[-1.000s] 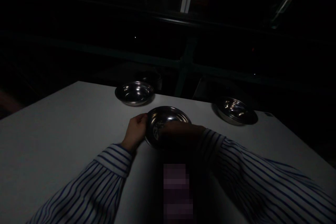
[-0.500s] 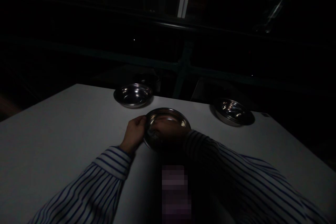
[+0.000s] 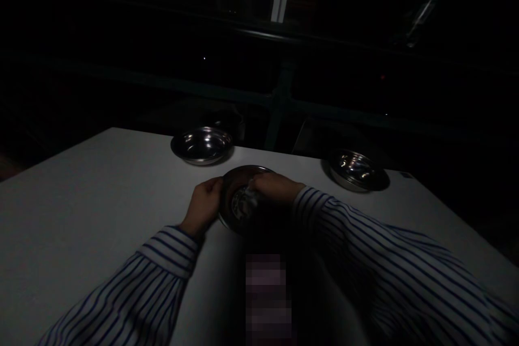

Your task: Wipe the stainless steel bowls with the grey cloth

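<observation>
A shiny metal bowl (image 3: 231,186) is in front of me at the middle of the white table. My left hand (image 3: 203,204) is closed on its left rim, thumb on top. Over the bowl's right side, my right hand (image 3: 279,188) is closed around a pale crumpled cloth (image 3: 252,194), which meets the inside of the bowl. Whether it is fabric or paper, I cannot tell in this dim light. Shadow hides the bowl's near right part.
A second metal bowl (image 3: 203,147) stands at the table's far edge, left of centre. Another metal bowl (image 3: 357,172) is at the far right. The white table (image 3: 121,184) ends at a dark railing (image 3: 279,97).
My right hand has moved up and to the right inside the bowl, with the cloth, uncovering part of the bowl's bottom. My left hand keeps its hold on the rim.
</observation>
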Demonstrator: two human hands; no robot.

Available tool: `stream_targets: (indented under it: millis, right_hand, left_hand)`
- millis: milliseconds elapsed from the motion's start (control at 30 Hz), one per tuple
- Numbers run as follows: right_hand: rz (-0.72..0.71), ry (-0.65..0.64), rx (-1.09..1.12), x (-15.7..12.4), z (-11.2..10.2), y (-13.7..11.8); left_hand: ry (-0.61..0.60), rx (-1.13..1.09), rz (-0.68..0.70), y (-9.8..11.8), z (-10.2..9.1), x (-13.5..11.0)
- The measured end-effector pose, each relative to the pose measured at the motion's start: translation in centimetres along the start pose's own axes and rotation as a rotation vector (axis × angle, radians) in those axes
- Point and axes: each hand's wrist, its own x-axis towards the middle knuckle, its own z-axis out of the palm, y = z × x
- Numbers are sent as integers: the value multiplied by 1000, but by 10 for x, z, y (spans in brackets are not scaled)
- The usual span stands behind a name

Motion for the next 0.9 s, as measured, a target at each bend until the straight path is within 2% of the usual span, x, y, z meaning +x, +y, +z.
stream_targets:
  millis: [133, 267, 400, 567, 633, 800, 900]
  right_hand:
    - [16, -28, -33, 7, -2, 0]
    - [9, -144, -32, -6, -6, 2]
    - [-101, -256, 37, -17, -11, 0]
    - [-216, -307, 158, -15, -13, -12]
    - [-225, -283, 184, -10, -8, -18]
    - [-152, -90, 197, 12, 9, -29]
    - [-102, -17, 155, 27, 11, -28]
  left_hand:
    - [74, 46, 0, 0, 1, -2]
    - [140, 95, -18, -4, 2, 2]
    - [170, 152, 3, -6, 4, 6]
    - [167, 151, 3, 0, 5, 4]
    - [159, 146, 1, 2, 5, 3]
    - [131, 81, -6, 0, 5, 3]
    - [81, 32, 1, -4, 3, 5]
